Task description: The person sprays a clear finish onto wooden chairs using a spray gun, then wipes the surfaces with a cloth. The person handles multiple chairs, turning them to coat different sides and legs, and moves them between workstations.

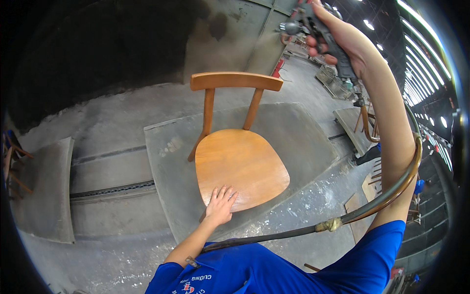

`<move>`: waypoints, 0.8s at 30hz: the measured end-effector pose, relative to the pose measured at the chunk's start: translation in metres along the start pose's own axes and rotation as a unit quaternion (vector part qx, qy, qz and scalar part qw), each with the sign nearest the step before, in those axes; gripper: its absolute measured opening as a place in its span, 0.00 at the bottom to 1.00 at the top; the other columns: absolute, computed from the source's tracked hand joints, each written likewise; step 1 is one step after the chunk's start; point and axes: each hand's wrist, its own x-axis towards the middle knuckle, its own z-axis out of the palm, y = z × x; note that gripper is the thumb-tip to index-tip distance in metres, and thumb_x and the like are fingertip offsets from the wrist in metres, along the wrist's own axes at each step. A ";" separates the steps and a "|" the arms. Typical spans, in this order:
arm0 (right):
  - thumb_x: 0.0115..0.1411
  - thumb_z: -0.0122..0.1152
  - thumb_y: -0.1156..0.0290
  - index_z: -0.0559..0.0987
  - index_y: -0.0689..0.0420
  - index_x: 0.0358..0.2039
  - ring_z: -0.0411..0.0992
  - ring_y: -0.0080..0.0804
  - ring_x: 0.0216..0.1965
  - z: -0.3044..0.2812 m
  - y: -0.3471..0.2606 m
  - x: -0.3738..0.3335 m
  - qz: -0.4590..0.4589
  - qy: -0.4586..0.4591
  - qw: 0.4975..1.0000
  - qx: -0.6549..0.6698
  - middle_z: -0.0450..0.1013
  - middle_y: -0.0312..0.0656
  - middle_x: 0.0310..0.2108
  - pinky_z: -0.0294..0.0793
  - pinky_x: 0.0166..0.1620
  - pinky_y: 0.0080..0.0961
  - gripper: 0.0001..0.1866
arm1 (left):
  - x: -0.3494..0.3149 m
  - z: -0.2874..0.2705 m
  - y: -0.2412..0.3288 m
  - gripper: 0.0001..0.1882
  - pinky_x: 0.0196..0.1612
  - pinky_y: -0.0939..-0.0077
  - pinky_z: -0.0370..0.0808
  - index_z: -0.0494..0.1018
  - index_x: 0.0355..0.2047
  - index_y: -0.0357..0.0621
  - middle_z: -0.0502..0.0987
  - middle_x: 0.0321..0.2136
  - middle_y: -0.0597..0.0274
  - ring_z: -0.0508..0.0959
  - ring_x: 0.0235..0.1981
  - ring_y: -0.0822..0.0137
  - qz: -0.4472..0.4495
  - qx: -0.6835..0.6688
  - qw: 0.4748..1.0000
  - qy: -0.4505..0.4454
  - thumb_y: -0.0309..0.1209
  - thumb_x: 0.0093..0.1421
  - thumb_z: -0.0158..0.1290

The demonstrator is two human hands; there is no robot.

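Observation:
A wooden chair (240,166) with a rounded orange-brown seat and a curved backrest (237,81) stands in front of me on a flat grey board. My left hand (221,205) lies on the near left edge of the seat, palm down with the fingers stretched out. Raised high at the upper right, my right hand (338,34) is wrapped round the grip of a spray gun (338,53). Its nozzle points left, above and beyond the backrest, and a faint mist shows there. A hose (362,214) hangs from the gun and loops back across my body.
The grey board (293,127) lies over a floor track with a chain (112,190). Another board (41,191) lies to the left, with wooden legs beside it. A dark-stained wall (107,54) rises behind. More boards and chair parts stand at the right.

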 end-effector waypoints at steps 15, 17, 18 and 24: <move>0.66 0.52 0.35 0.75 0.55 0.40 0.75 0.21 0.21 -0.111 0.118 -0.099 0.150 0.182 0.970 0.054 0.73 0.34 0.22 0.62 0.15 0.14 0.31 | 0.007 -0.001 -0.003 0.42 0.73 0.45 0.43 0.63 0.67 0.49 0.59 0.68 0.49 0.52 0.72 0.49 0.006 -0.041 0.999 -0.031 0.39 0.52 0.63; 0.67 0.49 0.35 0.74 0.55 0.37 0.75 0.22 0.21 -0.086 0.122 -0.119 0.187 0.176 0.966 0.029 0.74 0.37 0.21 0.63 0.13 0.14 0.31 | -0.004 -0.008 -0.009 0.35 0.73 0.49 0.49 0.67 0.65 0.47 0.66 0.63 0.48 0.58 0.70 0.50 0.016 -0.193 0.981 -0.022 0.40 0.57 0.61; 0.67 0.48 0.34 0.75 0.56 0.36 0.75 0.22 0.20 -0.071 0.123 -0.130 0.174 0.137 0.974 0.051 0.74 0.37 0.21 0.64 0.13 0.14 0.32 | -0.013 -0.014 -0.010 0.33 0.72 0.51 0.51 0.69 0.63 0.46 0.69 0.61 0.47 0.60 0.69 0.51 0.021 -0.253 0.967 -0.019 0.41 0.59 0.60; 0.69 0.43 0.35 0.74 0.58 0.38 0.76 0.24 0.21 0.019 0.110 -0.157 0.215 0.015 0.972 0.098 0.75 0.39 0.23 0.64 0.12 0.14 0.34 | -0.102 -0.082 -0.003 0.26 0.56 0.72 0.70 0.72 0.61 0.43 0.79 0.46 0.60 0.76 0.52 0.68 0.073 -0.839 0.485 -0.237 0.40 0.65 0.58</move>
